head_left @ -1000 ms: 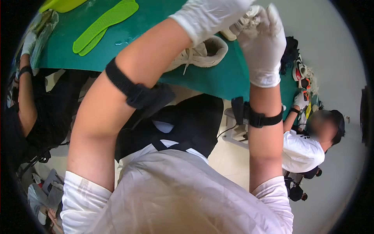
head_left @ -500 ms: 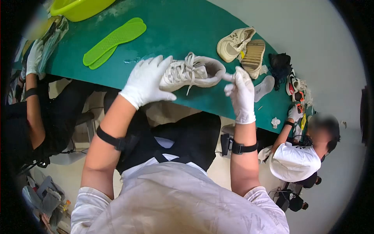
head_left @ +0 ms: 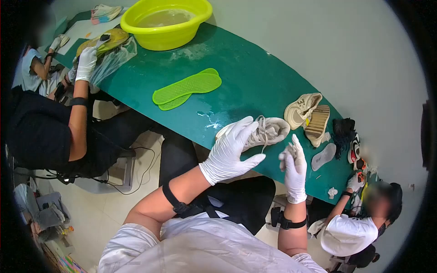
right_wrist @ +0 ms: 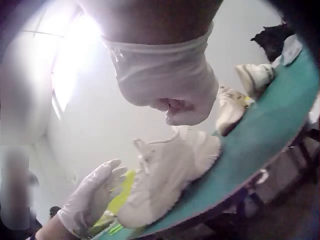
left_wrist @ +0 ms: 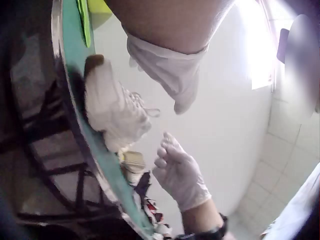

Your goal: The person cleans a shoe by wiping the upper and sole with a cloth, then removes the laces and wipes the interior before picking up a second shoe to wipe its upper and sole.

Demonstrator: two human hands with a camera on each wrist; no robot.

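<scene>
Hovering close above the toe part of a white shoe (head_left: 266,134), the left hand (head_left: 231,154) is gloved and its grip is spread, with the thumb well away from the other fingers. In the left wrist view a gap can be seen between this hand and the shoe. The right hand (head_left: 295,170), also gloved, is near the heel, apart from the shoe; its grip is relaxed, with the fingers loosely bent and one of them straighter. The shoe stands upright on its sole near the front edge of the green tabletop (head_left: 246,75), its toe toward the left hand and its laces hanging loose. Just beside its heel there is a cream shoe (head_left: 300,110), and next to this one another shoe (head_left: 317,126) shows its striped sole. A pale insole (head_left: 323,157) lies to the right. On the other side, two green insoles (head_left: 191,88) lie partly one over the other, and farther there stands a yellow basin (head_left: 166,38) with cloudy water (head_left: 166,19).
</scene>
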